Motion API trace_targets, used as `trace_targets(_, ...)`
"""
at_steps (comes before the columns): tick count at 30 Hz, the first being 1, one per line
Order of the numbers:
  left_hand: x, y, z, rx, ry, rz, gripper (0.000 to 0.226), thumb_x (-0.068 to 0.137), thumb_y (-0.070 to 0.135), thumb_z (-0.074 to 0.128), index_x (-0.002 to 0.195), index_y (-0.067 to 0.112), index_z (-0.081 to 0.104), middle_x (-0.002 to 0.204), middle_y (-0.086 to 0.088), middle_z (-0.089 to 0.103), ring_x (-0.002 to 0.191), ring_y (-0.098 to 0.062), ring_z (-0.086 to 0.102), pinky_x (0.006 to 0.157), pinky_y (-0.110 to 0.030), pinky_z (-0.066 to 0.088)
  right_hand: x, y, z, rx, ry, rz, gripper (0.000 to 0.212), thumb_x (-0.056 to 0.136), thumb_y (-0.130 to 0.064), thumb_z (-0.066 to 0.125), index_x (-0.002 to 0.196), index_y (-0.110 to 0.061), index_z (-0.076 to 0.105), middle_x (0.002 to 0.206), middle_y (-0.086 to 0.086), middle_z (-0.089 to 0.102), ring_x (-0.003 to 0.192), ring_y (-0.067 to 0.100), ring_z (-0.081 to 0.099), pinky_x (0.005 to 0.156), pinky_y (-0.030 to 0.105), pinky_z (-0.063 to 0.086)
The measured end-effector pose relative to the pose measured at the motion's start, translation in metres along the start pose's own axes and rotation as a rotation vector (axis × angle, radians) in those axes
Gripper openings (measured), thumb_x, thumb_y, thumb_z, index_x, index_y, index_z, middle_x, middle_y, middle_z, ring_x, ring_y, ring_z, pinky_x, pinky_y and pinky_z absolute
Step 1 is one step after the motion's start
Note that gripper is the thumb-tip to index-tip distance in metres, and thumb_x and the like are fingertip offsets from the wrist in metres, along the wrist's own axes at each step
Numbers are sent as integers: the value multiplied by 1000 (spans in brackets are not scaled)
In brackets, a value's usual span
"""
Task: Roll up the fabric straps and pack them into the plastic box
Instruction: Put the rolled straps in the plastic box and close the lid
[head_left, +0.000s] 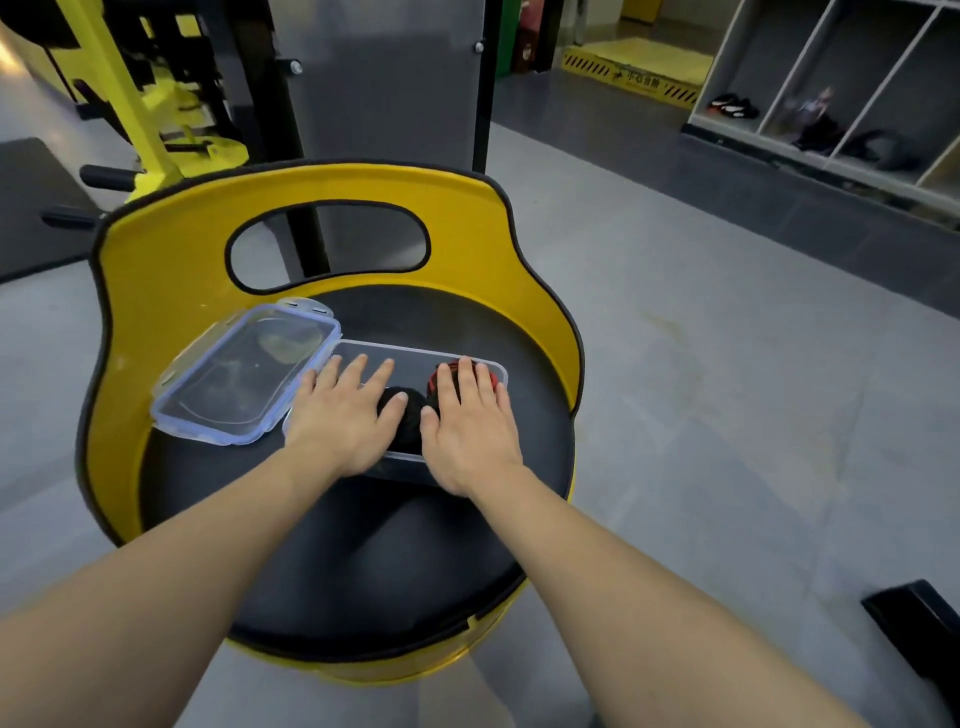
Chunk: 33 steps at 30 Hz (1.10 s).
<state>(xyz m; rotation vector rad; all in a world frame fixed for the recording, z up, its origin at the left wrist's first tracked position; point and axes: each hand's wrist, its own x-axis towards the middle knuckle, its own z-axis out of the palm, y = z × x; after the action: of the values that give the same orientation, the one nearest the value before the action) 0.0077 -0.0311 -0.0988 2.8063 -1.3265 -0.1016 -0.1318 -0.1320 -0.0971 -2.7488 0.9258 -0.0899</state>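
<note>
In the head view, the clear plastic box (415, 358) is seen on the black seat (363, 545) of a yellow chair (171, 260). 2 rolled straps, black (402, 415) and red (441, 376), are held down inside by the flat, straight-fingered left hand (345, 415) and right hand (470, 426). The lid (244, 374) lies beside the box, to its left.

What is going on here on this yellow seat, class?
A person lays both flat hands over an open clear plastic box on the black seat. The left hand and right hand rest on rolled straps inside: a black roll and a red-and-black roll. The lid lies beside the box.
</note>
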Motion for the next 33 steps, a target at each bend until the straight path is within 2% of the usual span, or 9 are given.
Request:
trace_targets(6, 1, -6, -13, -185, -42, -39, 77, 98, 70, 21, 163, 30, 12, 171, 0, 7, 157, -27, -12, 125, -51, -2, -19, -6, -2, 38, 65, 59, 68, 106, -52, 20, 164, -19, 9, 171, 8, -2, 158, 24, -8, 128, 44, -3)
trace_targets(8, -1, -17, -13, -348, 6, -162, 76, 100, 64, 32, 162, 22, 18, 170, -6, 11, 156, -31, -5, 125, -51, 3, -33, -13, -1, 108, 78, 157, 71, 105, -54, 25, 164, -19, 8, 171, 10, -8, 157, 28, -10, 128, 45, 2)
trace_targets(11, -19, -28, -9, -489, -60, -245, 77, 99, 55, 43, 159, 13, 20, 162, -16, 25, 150, -37, 21, 122, -49, 23, -50, -25, -1, 144, -25, 252, 71, 106, -53, 28, 164, -21, 2, 170, 14, -11, 156, 36, -11, 125, 46, 14)
trace_targets(19, -94, 3, -6, -560, -43, -399, 87, 101, 56, 41, 162, 14, -4, 162, -20, 13, 144, -44, 27, 118, -46, 25, -47, -2, -20, 46, -126, 49, 66, 104, -37, 33, 163, -29, 7, 171, 5, -8, 156, 32, -12, 126, 47, 13)
trace_targets(21, -92, 0, -13, -572, -80, -417, 89, 99, 60, 42, 163, 17, -1, 163, -18, 13, 146, -42, 26, 117, -46, 28, -49, 0, -23, 70, -129, 34, 65, 104, -38, 34, 163, -30, 8, 171, 4, -7, 157, 32, -11, 127, 47, 10)
trace_targets(24, -85, -14, -24, -586, -37, -413, 85, 94, 68, 43, 160, 21, 19, 161, -12, 25, 145, -38, 33, 113, -49, 35, -50, -5, -33, 104, -61, 18, 69, 99, -35, 40, 163, -28, 12, 171, 4, -5, 157, 31, -9, 127, 49, 2)
trace_targets(26, -79, -28, -29, -632, 50, -418, 74, 96, 61, 46, 155, 18, 31, 159, -11, 32, 142, -36, 38, 112, -49, 35, -47, -13, -46, 119, 37, -49, 70, 94, -33, 46, 160, -26, 23, 170, 4, 7, 157, 27, -1, 127, 47, 2)
trace_targets(29, -62, -62, -30, -641, 118, -483, 61, 99, 48, 52, 148, 13, 45, 151, -13, 48, 135, -35, 50, 109, -49, 42, -39, -24, -56, 105, 87, -200, 56, 93, -33, 51, 147, -23, 48, 156, 0, 40, 147, 21, 27, 126, 41, 15)
trace_targets(33, -54, -104, -12, -683, 96, -684, 52, 98, 32, 59, 143, 7, 51, 142, -18, 58, 130, -40, 53, 104, -46, 44, -23, -29, -47, 155, 16, -189, 48, 94, -31, 54, 141, -22, 56, 147, -1, 49, 134, 24, 44, 118, 41, 31)
